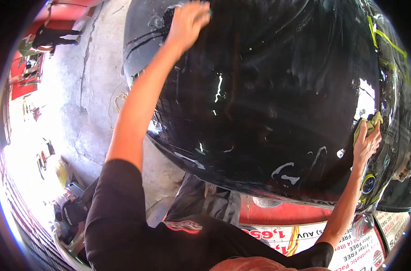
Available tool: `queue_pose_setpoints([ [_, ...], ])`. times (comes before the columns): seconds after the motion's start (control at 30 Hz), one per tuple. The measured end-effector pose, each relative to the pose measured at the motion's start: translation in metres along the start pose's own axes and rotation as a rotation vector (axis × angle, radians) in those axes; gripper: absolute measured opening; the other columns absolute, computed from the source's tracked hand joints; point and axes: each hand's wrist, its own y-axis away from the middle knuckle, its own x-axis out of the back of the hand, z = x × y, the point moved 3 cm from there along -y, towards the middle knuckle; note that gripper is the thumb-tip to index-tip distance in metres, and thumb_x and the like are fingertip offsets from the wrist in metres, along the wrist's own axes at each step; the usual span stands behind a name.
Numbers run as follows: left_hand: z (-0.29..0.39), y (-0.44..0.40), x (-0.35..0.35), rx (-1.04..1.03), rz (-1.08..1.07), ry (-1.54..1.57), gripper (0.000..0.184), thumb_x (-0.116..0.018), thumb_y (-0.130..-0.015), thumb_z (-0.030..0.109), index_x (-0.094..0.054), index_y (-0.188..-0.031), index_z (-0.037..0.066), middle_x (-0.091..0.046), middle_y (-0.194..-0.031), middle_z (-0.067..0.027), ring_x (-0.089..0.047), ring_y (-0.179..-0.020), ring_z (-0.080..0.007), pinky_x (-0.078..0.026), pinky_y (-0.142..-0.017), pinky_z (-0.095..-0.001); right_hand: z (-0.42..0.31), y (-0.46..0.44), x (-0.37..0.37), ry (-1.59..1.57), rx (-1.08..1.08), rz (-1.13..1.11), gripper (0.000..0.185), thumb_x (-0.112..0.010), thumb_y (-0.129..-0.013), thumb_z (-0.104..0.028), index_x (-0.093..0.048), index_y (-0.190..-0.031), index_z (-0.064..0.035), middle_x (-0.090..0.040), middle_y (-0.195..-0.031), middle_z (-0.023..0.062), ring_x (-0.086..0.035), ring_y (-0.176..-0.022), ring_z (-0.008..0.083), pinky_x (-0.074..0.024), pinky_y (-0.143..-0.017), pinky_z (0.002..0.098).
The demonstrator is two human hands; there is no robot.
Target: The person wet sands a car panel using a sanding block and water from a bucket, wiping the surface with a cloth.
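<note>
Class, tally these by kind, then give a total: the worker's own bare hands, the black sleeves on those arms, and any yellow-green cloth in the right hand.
Bare hands: 2 (left hand, right hand)
Black sleeves: 2 (left sleeve, right sleeve)
Yellow-green cloth: 1
Total: 5

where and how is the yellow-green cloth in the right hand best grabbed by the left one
Probably pinch the bunched upper fold of the yellow-green cloth, coming from the picture's top: that fold sticks out beyond the right hand, whose fingers cover part of the rest.
</note>
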Motion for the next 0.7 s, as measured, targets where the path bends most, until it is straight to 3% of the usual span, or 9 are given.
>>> queue_pose_setpoints([
  [0.13,0.047,0.112,0.056,0.096,-0.138,0.117,0.038,-0.078,-0.091,0.021,-0.075,-0.129,0.015,-0.066,-0.140,-0.0142,-0.062,-0.127,-0.0344,-0.044,-0.113,-0.0447,-0.001,0.001,-0.001,-0.005,0.010,0.011,0.083,-0.054,-0.099,-0.068,-0.045,-0.158,-0.0105,-0.053,-0.144,0.0263,-0.049,-0.135,0.0434,-0.0353,-0.113,0.0599],
  [0.27,-0.021,0.017,0.011,-0.084,-0.013,-0.042,0.032,-0.072,-0.096,0.027,-0.076,-0.124,0.011,-0.069,-0.135,-0.0148,-0.063,-0.126,-0.0336,-0.047,-0.108,-0.0453,0.007,0.000,-0.006,-0.007,0.007,0.015,0.085,-0.052,-0.099,-0.070,-0.045,-0.158,-0.0094,-0.050,-0.146,0.0261,-0.049,-0.137,0.0419,-0.0338,-0.115,0.0584],
  [0.33,-0.061,-0.052,-0.022,-0.014,0.116,0.085,0.028,-0.072,-0.091,0.021,-0.075,-0.112,0.003,-0.072,-0.121,-0.0196,-0.064,-0.115,-0.0412,-0.047,-0.102,-0.0489,0.012,-0.002,-0.008,-0.006,-0.014,-0.011,0.087,-0.051,-0.098,-0.071,-0.044,-0.159,-0.0089,-0.049,-0.147,0.0264,-0.049,-0.137,0.0425,-0.0337,-0.115,0.0584],
  [0.47,-0.078,-0.074,-0.034,0.080,0.148,0.029,0.026,-0.073,-0.090,0.022,-0.077,-0.109,0.004,-0.073,-0.118,-0.0196,-0.064,-0.114,-0.0409,-0.048,-0.101,-0.0482,0.006,-0.001,-0.002,-0.024,0.007,0.000,0.088,-0.050,-0.098,-0.072,-0.044,-0.158,-0.0083,-0.051,-0.144,0.0276,-0.051,-0.135,0.0445,-0.0357,-0.114,0.0596],
  [0.5,-0.073,-0.052,-0.025,0.087,0.097,0.128,0.025,-0.074,-0.090,0.022,-0.077,-0.107,0.004,-0.073,-0.115,-0.0195,-0.065,-0.112,-0.0407,-0.049,-0.100,-0.0479,0.006,-0.002,-0.002,-0.005,0.003,-0.002,0.088,-0.051,-0.098,-0.072,-0.045,-0.158,-0.0095,-0.051,-0.143,0.0282,-0.051,-0.134,0.0449,-0.0362,-0.113,0.0599],
  [0.53,-0.052,-0.017,-0.005,0.318,-0.199,0.031,0.033,-0.072,-0.096,0.031,-0.075,-0.120,0.009,-0.071,-0.127,-0.0165,-0.064,-0.122,-0.0355,-0.045,-0.108,-0.0449,0.007,-0.002,-0.003,-0.003,-0.003,-0.004,0.087,-0.051,-0.098,-0.072,-0.045,-0.158,-0.0099,-0.051,-0.143,0.0282,-0.051,-0.134,0.0451,-0.0361,-0.113,0.0600],
  [0.57,-0.034,0.018,0.015,-0.021,0.027,0.048,0.028,-0.072,-0.094,0.025,-0.077,-0.115,0.008,-0.070,-0.125,-0.0169,-0.060,-0.126,-0.0352,-0.046,-0.102,-0.0472,0.007,-0.002,-0.004,-0.004,-0.009,-0.008,0.087,-0.051,-0.098,-0.072,-0.045,-0.158,-0.0104,-0.051,-0.143,0.0282,-0.051,-0.134,0.0454,-0.0361,-0.113,0.0601],
  [0.63,-0.001,0.101,0.050,0.033,-0.062,0.013,0.037,-0.076,-0.094,0.022,-0.074,-0.130,0.015,-0.065,-0.141,-0.0141,-0.060,-0.130,-0.0341,-0.044,-0.112,-0.0451,0.009,-0.003,-0.005,0.001,0.008,0.004,0.086,-0.051,-0.097,-0.072,-0.045,-0.158,-0.0121,-0.052,-0.143,0.0276,-0.051,-0.134,0.0455,-0.0364,-0.113,0.0602],
  [0.7,0.003,0.132,0.071,0.075,-0.135,0.080,0.037,-0.076,-0.093,0.021,-0.074,-0.130,0.015,-0.066,-0.140,-0.0139,-0.060,-0.129,-0.0346,-0.044,-0.112,-0.0442,0.012,-0.002,-0.006,-0.012,0.008,0.010,0.086,-0.051,-0.097,-0.072,-0.045,-0.158,-0.0122,-0.052,-0.143,0.0275,-0.051,-0.134,0.0454,-0.0367,-0.113,0.0599],
])
